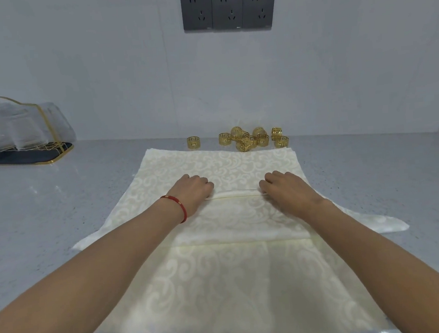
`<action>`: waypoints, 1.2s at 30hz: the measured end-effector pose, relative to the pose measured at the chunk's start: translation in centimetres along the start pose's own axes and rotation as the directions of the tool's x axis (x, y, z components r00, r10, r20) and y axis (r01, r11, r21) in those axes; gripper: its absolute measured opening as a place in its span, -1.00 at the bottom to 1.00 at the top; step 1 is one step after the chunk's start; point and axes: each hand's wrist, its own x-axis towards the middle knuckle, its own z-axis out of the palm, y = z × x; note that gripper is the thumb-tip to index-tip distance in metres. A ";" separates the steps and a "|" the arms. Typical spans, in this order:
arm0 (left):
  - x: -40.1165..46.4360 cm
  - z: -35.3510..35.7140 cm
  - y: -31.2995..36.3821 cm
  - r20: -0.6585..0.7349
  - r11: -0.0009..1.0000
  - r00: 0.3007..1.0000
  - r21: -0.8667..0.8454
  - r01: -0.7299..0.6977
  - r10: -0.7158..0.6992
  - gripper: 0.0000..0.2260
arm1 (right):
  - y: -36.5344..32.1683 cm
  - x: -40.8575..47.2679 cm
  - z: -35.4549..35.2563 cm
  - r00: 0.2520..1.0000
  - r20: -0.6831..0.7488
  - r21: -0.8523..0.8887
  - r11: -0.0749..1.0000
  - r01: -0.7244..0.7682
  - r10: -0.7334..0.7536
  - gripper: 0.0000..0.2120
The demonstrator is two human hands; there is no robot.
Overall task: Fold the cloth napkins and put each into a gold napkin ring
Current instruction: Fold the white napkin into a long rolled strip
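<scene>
Both hands, left (192, 188) and right (285, 185), pinch a napkin (235, 266) fold at frame centre, fingers curled on its edge. Uneven pull risks a skewed crease. Rings (250, 138) wait beyond.

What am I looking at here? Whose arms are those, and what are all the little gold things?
There is no machine here. A person wears a camera on the head, so you see what they see: their own two arms reaching out. The left hand and right hand pinch a folded edge of a cream cloth napkin that lies spread on a grey counter. The gold things are napkin rings, in a small pile by the wall, with one a little apart. Folded napkins go through them later. On the left stands a clear holder with gold trim. Up on the wall are power sockets.
</scene>
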 end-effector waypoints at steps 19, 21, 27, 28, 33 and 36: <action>-1.7 0.9 0.7 -0.117 0.987 0.980 -0.006 0.160 -0.160 -0.65 | 0.0 -1.3 -0.4 0.986 -0.034 0.211 0.965 -0.155 0.166 -0.90; -2.1 0.5 0.6 -0.121 0.995 0.988 0.036 0.097 -0.092 -0.62 | -0.2 -1.7 -0.7 0.996 -0.026 0.147 0.986 -0.078 0.083 -0.83; -3.0 -0.3 -0.1 -0.001 0.980 0.997 -0.188 0.072 -0.073 -0.75 | 0.3 -2.2 -2.2 0.991 0.130 0.180 0.982 -0.058 0.034 -0.82; -3.0 -0.1 -0.3 0.012 0.953 0.992 -0.275 0.124 -0.126 -0.79 | 0.5 -2.2 -2.4 0.988 0.135 0.245 0.964 -0.101 0.069 -0.82; -2.8 0.6 -0.4 0.020 0.878 0.965 -0.409 0.246 -0.261 -0.79 | 0.7 -2.2 -1.1 0.969 0.073 0.390 0.887 -0.247 0.237 -0.80; -2.9 0.9 0.0 0.002 0.895 0.970 -0.385 0.226 -0.244 -0.84 | 0.6 -2.2 -0.1 0.969 0.056 0.358 0.901 -0.244 0.240 -0.84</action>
